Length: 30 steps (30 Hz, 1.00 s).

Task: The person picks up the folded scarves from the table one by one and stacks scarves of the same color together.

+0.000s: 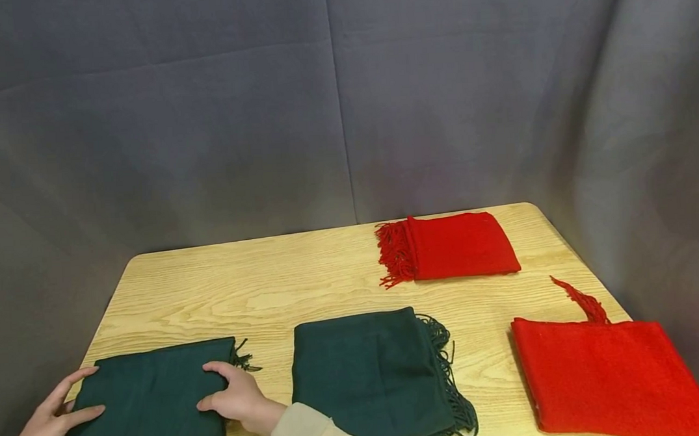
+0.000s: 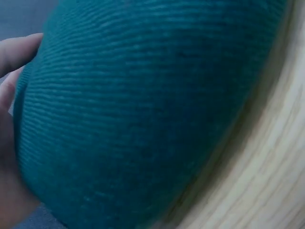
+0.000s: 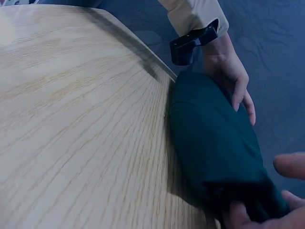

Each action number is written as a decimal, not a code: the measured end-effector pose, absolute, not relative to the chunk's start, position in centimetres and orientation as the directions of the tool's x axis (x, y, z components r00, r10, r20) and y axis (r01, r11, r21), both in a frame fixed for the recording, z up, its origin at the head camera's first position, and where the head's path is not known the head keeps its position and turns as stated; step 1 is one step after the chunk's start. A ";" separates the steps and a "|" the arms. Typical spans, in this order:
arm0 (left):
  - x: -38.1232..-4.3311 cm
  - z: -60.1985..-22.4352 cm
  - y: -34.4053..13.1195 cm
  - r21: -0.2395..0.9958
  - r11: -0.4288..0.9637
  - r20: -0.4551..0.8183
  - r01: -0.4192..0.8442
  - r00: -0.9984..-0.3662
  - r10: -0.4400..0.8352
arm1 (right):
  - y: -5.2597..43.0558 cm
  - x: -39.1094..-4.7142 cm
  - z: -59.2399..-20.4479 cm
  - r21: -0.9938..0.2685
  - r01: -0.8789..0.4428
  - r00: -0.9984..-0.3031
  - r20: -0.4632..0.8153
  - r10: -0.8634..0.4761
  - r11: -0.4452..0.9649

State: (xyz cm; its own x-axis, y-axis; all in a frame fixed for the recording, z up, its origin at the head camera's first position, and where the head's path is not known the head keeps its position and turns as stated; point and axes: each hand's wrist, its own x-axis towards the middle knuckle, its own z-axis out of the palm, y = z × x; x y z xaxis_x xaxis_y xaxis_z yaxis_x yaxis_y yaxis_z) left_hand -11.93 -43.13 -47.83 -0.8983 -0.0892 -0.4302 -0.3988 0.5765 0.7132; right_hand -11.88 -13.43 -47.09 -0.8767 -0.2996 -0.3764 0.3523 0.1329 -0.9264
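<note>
A folded dark green scarf [image 1: 152, 399] lies at the table's front left, its fringe showing at the far right corner. My left hand [image 1: 56, 416] holds its left side, the thumb over the top and some fingers hidden by the cloth. On the opposite side my right hand [image 1: 237, 395] grips the scarf with thumb and forefinger on top. The right wrist view shows the green scarf [image 3: 214, 133] as a thick folded bundle, with a finger of the right hand tucked in at its near end. Green cloth [image 2: 143, 119] fills most of the left wrist view.
A second folded dark green scarf [image 1: 365, 373] lies right of the held one, fringe to the right. One folded red scarf [image 1: 462, 245] is at the back right, another [image 1: 614, 375] at the front right. Grey curtains [image 1: 234, 119] surround the wooden table [image 1: 241, 281].
</note>
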 end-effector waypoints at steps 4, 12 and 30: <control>-12.0 -48.3 -43.2 0.716 0.566 -0.453 -0.408 -0.889 -0.068 | -13.6 -11.9 -47.1 -0.913 0.393 -0.849 -0.406 -0.338 0.112; -11.8 -48.3 -42.9 0.744 0.599 -0.372 -0.298 -0.928 0.000 | -13.8 -11.8 -47.3 -0.915 0.383 -0.844 -0.401 -0.355 0.124; -11.5 -46.9 -42.2 0.686 0.678 -0.301 -0.265 -0.951 -0.068 | -13.7 -12.0 -46.3 -0.943 0.316 -0.897 -0.333 -0.289 0.107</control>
State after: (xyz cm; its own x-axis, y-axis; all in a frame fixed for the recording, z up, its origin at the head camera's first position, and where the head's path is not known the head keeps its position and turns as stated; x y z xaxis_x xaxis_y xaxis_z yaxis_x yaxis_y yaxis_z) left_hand -11.51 -42.17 -46.88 -0.9513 -0.0680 -0.3007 -0.2652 0.6778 0.6858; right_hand -12.05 -13.69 -46.32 -0.8974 -0.2889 -0.3335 0.3158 0.1070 -0.9428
